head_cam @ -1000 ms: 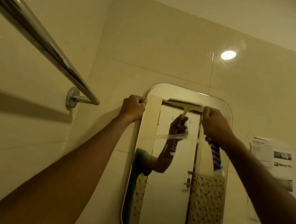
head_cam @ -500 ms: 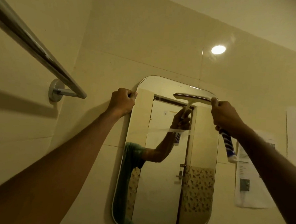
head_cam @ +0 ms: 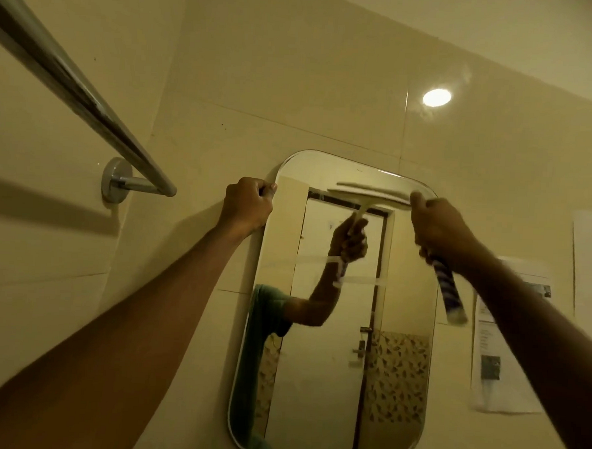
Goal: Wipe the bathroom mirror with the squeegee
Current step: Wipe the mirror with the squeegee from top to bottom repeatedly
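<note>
**One head-worn view, tilted up at the wall**

A single wide-angle camera looks from the person's head, forward and upward along both forearms at the tiled wall. The mirror [head_cam: 337, 329] fills the centre, at arm's reach. The right hand [head_cam: 438, 231] grips at the upper right (wide lens, so the towel rail [head_cam: 68, 85] looms large at left).

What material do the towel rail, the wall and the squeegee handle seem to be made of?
Towel rail: apparently polished chromed metal, with bright streaked reflections. Wall: probably glazed ceramic tile, showing grout lines and a mirrored lamp glare. Squeegee handle: likely plastic or rubber, with blue and white stripes; it is blurred.
</note>
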